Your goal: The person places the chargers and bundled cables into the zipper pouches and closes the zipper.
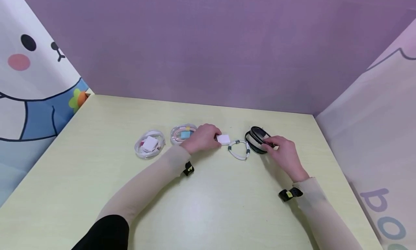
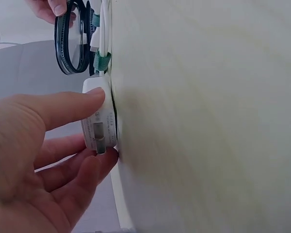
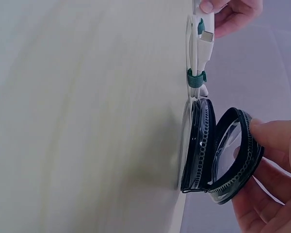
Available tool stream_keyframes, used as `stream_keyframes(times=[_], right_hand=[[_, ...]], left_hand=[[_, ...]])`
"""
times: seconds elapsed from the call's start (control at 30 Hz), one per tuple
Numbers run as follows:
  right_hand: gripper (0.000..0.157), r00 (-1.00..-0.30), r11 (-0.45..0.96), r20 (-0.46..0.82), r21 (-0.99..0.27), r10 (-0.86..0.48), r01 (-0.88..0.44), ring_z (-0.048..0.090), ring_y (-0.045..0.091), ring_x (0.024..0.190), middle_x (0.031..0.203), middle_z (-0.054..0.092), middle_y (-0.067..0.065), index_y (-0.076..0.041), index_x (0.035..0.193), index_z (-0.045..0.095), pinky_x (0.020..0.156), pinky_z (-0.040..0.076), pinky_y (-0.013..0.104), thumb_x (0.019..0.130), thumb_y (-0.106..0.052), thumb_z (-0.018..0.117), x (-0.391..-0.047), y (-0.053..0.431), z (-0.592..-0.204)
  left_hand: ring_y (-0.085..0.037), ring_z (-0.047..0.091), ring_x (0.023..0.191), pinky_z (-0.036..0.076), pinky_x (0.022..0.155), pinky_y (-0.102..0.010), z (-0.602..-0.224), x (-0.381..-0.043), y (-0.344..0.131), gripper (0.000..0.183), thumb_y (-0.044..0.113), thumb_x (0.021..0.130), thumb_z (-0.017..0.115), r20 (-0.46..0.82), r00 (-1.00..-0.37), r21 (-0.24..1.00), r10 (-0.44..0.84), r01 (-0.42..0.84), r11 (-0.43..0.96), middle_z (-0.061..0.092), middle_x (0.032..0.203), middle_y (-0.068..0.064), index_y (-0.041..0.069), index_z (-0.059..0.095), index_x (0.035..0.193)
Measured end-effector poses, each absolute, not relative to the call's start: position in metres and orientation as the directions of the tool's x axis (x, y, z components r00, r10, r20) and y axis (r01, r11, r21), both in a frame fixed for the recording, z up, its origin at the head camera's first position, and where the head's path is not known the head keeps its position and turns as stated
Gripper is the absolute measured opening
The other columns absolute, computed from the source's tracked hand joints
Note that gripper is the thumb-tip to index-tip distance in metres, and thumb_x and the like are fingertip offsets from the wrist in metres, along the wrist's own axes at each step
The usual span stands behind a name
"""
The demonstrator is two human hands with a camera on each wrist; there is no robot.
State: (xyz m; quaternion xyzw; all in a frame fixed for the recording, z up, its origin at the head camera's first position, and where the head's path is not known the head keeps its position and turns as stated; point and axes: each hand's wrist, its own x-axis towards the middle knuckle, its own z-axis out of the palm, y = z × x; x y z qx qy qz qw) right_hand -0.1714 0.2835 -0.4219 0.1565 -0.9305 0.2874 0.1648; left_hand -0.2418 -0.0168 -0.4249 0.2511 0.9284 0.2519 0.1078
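My left hand (image 1: pixel 205 137) pinches a white charger (image 2: pixel 93 85) at the tabletop, its metal prongs folded out towards the left wrist camera. To its right lies a coiled white cable (image 3: pixel 194 58), bound with green ties. My right hand (image 1: pixel 284 153) holds the raised lid of a round clear zip case (image 3: pixel 202 145) with black trim, thumb on one side and fingers on the other. The case gapes wide, and its base stays down against the table beside the cable. The left hand's fingers partly cover the charger in the head view.
Left of my left hand lie two clear round cases on the pale table (image 1: pixel 208 214). One clear case (image 1: pixel 139 149) bears a white block, the other case (image 1: pixel 174 135) a light blue one. A purple backdrop (image 1: pixel 208 51) rises behind the table, with printed curtains at both sides.
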Motion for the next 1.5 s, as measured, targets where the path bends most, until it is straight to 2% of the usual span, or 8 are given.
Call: stream_keyframes(times=[0.23,0.47,0.73,0.9,1.3,1.4,1.5], right_hand=[[0.017,-0.902,0.791,0.394,-0.488,-0.176,-0.368,0.067,0.029,0.085,0.101,0.073,0.015,-0.001,0.101,0.076,0.069,0.051,0.043,0.087,-0.008,0.077,-0.171,0.285,-0.42],[0.015,-0.89,0.779,0.417,-0.489,-0.187,-0.393,0.067,0.031,0.083,0.1,0.073,0.017,0.001,0.101,0.076,0.068,0.053,0.049,0.087,-0.004,0.076,-0.173,0.284,-0.421],[0.016,-0.897,0.791,0.405,-0.484,-0.177,-0.375,0.066,0.027,0.081,0.101,0.073,0.016,0.0,0.101,0.076,0.066,0.05,0.038,0.087,-0.008,0.077,-0.173,0.282,-0.422],[0.016,-0.897,0.79,0.412,-0.491,-0.161,-0.367,0.065,0.026,0.078,0.1,0.073,0.016,0.001,0.101,0.076,0.066,0.05,0.04,0.087,-0.007,0.076,-0.174,0.28,-0.421],[0.016,-0.888,0.778,0.439,-0.508,-0.134,-0.369,0.067,0.03,0.08,0.097,0.072,0.018,0.003,0.102,0.075,0.067,0.053,0.05,0.087,-0.003,0.075,-0.175,0.28,-0.418],[0.016,-0.884,0.769,0.447,-0.515,-0.134,-0.378,0.067,0.03,0.08,0.096,0.073,0.018,0.003,0.102,0.075,0.067,0.053,0.05,0.087,-0.003,0.075,-0.175,0.28,-0.418],[0.016,-0.884,0.757,0.451,-0.533,-0.124,-0.378,0.069,0.031,0.08,0.097,0.073,0.017,0.003,0.102,0.075,0.069,0.055,0.045,0.087,-0.004,0.076,-0.175,0.28,-0.418]], left_hand=[[-0.014,0.058,0.087,0.047,0.081,-0.029,-0.417,-0.24,-0.013,0.043,0.026,0.085,0.08,-0.023,-0.865,0.551,0.502,0.408,0.728,0.069,0.105,0.0,0.01,0.07,0.124],[-0.012,0.061,0.094,0.048,0.084,-0.028,-0.408,-0.242,0.001,0.047,0.026,0.085,0.081,0.037,-0.855,0.599,0.517,0.433,0.673,0.069,0.108,0.0,0.01,0.069,0.128],[-0.012,0.064,0.098,0.048,0.085,-0.025,-0.406,-0.248,0.024,0.044,0.021,0.085,0.081,0.072,-0.81,0.645,0.582,0.483,0.592,0.072,0.111,-0.003,0.007,0.07,0.125],[-0.012,0.066,0.099,0.048,0.09,-0.024,-0.411,-0.256,0.036,0.042,0.02,0.083,0.082,0.068,-0.793,0.675,0.606,0.484,0.557,0.073,0.111,-0.003,0.008,0.072,0.122],[-0.01,0.067,0.098,0.047,0.091,-0.023,-0.419,-0.265,0.046,0.04,0.017,0.081,0.084,0.034,-0.801,0.734,0.598,0.426,0.529,0.074,0.109,-0.001,0.009,0.073,0.119],[-0.01,0.066,0.099,0.047,0.092,-0.024,-0.417,-0.266,0.046,0.041,0.017,0.082,0.083,0.018,-0.798,0.729,0.603,0.423,0.538,0.074,0.11,-0.001,0.009,0.073,0.12],[-0.011,0.065,0.101,0.046,0.093,-0.024,-0.416,-0.265,0.046,0.041,0.017,0.082,0.083,0.013,-0.791,0.724,0.611,0.429,0.54,0.073,0.112,-0.001,0.009,0.072,0.121]])
